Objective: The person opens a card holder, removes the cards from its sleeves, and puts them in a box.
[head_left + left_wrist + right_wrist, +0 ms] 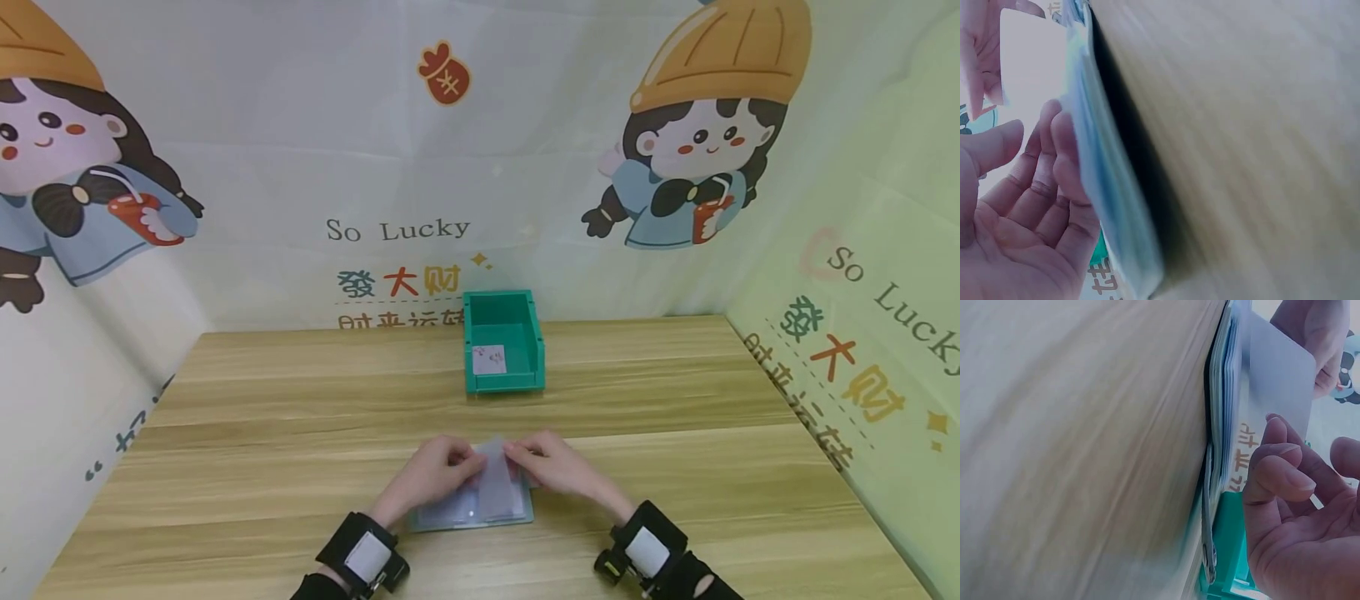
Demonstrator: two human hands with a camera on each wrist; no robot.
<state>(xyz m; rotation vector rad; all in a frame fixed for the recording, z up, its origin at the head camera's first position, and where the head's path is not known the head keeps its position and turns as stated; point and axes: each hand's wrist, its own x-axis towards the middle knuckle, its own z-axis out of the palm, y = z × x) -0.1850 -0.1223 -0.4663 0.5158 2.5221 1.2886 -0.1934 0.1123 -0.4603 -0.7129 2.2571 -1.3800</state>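
Note:
A small album [435,515] with a blue-green edge and clear pages lies spread on the table under both hands. From its middle a whitish translucent sheet [495,487] stands up, with a rounded corner in the right wrist view. My left hand [442,467] is at the left of this sheet; in the left wrist view its thumb is apart from the fingers, whose tips lie close to the sheet. My right hand [558,467] is on the other side, bent fingertips right at the sheet's lower edge, its thumb [1342,456] standing off.
Beyond the hands, a teal open bin [504,383] stands near the table's back edge, with a pale printed card [489,360] in it. Printed cloth walls [525,167] border the wooden table [300,400] at the back and sides.

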